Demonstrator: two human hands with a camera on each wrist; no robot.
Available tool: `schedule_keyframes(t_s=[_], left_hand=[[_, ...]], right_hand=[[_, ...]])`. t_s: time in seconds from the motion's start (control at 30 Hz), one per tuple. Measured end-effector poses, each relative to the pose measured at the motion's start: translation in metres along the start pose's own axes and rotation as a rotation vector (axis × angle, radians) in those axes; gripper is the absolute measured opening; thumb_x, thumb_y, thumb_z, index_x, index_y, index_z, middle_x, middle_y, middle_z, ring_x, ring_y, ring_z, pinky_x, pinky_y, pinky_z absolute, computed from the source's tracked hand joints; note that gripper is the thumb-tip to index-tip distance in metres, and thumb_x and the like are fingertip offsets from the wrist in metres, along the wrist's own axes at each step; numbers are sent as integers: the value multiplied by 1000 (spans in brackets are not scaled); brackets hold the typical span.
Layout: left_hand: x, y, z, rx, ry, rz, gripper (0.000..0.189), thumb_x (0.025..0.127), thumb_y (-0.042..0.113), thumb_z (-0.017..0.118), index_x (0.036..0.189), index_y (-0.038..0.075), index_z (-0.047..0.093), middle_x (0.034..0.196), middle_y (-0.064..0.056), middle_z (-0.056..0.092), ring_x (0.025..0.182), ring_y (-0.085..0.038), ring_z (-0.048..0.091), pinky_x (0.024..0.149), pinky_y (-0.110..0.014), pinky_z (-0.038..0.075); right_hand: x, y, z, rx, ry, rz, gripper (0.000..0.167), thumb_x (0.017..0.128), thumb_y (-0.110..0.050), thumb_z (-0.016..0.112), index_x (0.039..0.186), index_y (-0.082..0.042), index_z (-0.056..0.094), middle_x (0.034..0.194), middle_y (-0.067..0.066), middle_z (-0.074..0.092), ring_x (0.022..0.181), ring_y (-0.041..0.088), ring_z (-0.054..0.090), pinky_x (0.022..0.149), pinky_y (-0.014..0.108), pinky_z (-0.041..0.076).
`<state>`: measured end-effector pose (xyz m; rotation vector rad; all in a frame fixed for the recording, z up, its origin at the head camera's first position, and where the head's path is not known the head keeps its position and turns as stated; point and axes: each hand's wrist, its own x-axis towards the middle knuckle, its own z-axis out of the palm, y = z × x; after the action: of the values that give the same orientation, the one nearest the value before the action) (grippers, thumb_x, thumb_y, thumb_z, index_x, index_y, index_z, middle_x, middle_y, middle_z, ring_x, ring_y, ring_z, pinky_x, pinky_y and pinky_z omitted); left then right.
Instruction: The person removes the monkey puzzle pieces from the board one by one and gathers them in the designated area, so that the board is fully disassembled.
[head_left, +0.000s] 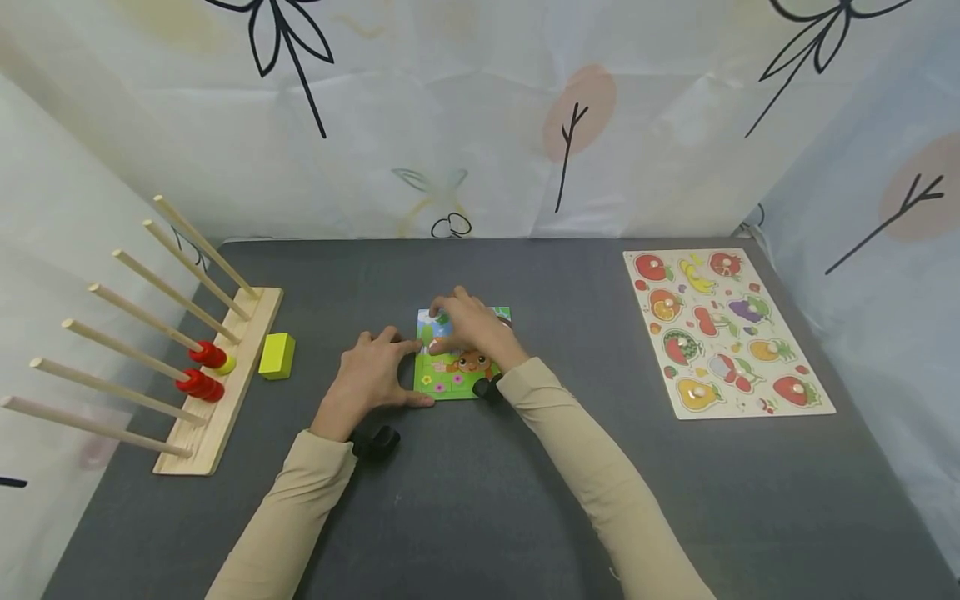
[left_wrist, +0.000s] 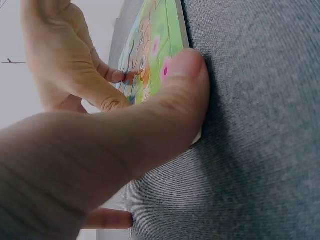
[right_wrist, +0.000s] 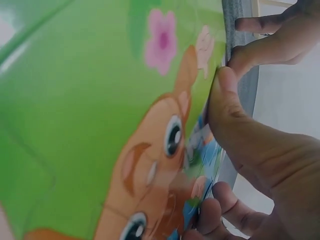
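Observation:
A small jigsaw puzzle [head_left: 442, 385] lies flat on the table, green with pink flowers and a brown cartoon animal. My left hand [head_left: 372, 372] is at its left side, thumb along the near left corner and a forefinger at the left edge higher up. In the left wrist view the thumb [left_wrist: 175, 95] rests against the puzzle's edge. Over the puzzle's upper part is my right hand [head_left: 474, 325], thumb and fingertips spread apart and touching its surface. The right wrist view shows the animal's face [right_wrist: 150, 155] close up, with the right thumb [right_wrist: 227, 95] beyond it.
To the left stands a wooden rack [head_left: 247, 350] with several slanted pegs, a few carrying red rings [head_left: 201, 385] and a yellow one. Beside it sits a yellow block [head_left: 277, 356]. A fruit-picture board [head_left: 720, 333] lies at the right. A patterned cloth [head_left: 480, 125] hangs behind the table.

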<state>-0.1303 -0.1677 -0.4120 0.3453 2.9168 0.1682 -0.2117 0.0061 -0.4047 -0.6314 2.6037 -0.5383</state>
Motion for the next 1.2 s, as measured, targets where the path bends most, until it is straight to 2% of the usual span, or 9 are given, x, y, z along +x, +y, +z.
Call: schedule_keyframes(t_s=[0.27,0.57,0.7,1.0,1.2], left_hand=[[0,-1,-1,2,2,-2,98,65,72,85,144,20,61,139,-17,56,119,-47,56,77,-61,57],[1,-2,0,-3,-8,-3,98,65,72,85,144,20,61,139,-17,56,117,-45,56,77,-60,57],[2,-1,-1,2,-12,0,98,65,72,85,145,20,60,140,-18,55,118,-46,56,78,-61,57],[2,-1,-1,7,-9,0,97,65,71,85,144,21,61,139,-17,56,115,-45,56,76,-59,57],[2,-1,-1,7,-12,3,97,66,71,85,144,21,61,139,-18,56,115,-45,56,77,-60,57]], right_hand=[[2,-2,0,45,-31,34,60,88,-39,80,139,-20,55,153,17,36,112,30,58,86,42,53],[3,0,1,45,-37,19,59,89,-39,79,139,-21,55,150,15,37,101,25,57,73,34,50],[3,1,2,47,-31,18,59,89,-39,79,139,-20,55,149,14,38,102,25,57,75,34,50],[2,3,4,66,0,-12,63,88,-36,81,142,-18,53,145,14,44,112,28,59,90,43,55],[1,4,5,57,8,-38,68,89,-36,80,148,-17,52,144,15,46,111,26,60,90,42,55]])
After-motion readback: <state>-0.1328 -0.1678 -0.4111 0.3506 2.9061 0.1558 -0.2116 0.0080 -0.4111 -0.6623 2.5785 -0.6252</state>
